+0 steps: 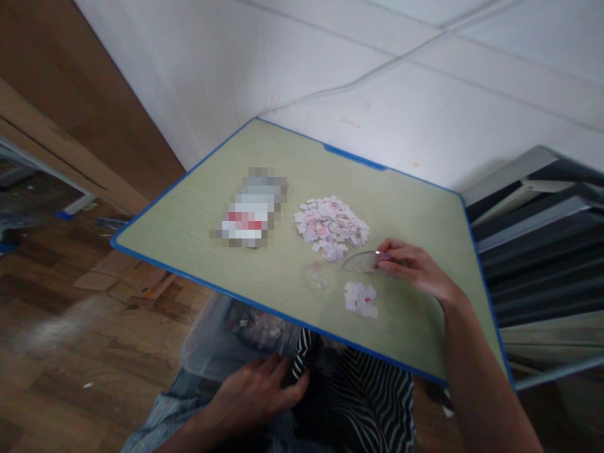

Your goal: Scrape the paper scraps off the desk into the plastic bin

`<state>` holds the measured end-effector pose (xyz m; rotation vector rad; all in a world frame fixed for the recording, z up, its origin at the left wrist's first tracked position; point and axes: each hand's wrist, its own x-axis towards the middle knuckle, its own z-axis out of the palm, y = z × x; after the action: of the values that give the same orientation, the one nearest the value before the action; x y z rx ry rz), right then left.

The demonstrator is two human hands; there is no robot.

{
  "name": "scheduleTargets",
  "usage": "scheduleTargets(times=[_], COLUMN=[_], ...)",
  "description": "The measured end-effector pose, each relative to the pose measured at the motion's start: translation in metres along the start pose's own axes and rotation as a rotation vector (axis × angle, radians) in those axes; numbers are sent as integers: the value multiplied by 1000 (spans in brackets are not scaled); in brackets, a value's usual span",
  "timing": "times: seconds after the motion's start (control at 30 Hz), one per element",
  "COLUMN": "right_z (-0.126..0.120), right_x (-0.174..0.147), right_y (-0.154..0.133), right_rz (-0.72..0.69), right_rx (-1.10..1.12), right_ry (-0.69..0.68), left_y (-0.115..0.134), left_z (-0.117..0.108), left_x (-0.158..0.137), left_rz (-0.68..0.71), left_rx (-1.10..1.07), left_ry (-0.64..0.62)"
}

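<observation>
My right hand [415, 270] is closed on a clear half-round piece that looks like a plastic protractor [359, 261], held just above the green table top. Beyond it lies a large heap of small white and pink paper pieces [330, 223]. A smaller group of paper pieces [361, 299] sits nearer to me, below the protractor. Between the two, a few loose scraps [319, 277] look blurred. Below the table edge, my left hand [255, 387] is down by my lap with its fingers curled, beside striped cloth [372, 390]; what it grips, if anything, is hidden.
The green table [189, 214] has a blue rim and stands against a white wall [330, 56]. A pixelated object [250, 207] lies on its left part. Under the near edge is a clear plastic bin [202, 346] with paper pieces in it. Dark folded frames [542, 251] lean at the right.
</observation>
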<state>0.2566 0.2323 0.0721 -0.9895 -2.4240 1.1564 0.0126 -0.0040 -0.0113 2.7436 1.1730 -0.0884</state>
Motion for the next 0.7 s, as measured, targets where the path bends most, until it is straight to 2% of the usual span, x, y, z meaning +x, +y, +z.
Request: scheduleTargets(times=[0.23,0.43,0.5,0.6,0.7], right_z=[8,25,29,35,43], right_x=[-9,-51,-66,-83,-91], right_y=[-5,-27,-27,-21,-17], right_rz=[-9,9,1,13,63], right_rx=[-46,-19,2,-19,-82], right_ry=[-74,-106,-10,239,299], left_y=[0,1,0,0,0], left_z=[-5,-12,-13,-14,-14], left_x=[0,1,1,1,1], left_rz=[-31,-54,-55,-63,-79], left_rx=[-39,-55,-60,-65,-71], left_ry=[0,-13,-16,-33,-46])
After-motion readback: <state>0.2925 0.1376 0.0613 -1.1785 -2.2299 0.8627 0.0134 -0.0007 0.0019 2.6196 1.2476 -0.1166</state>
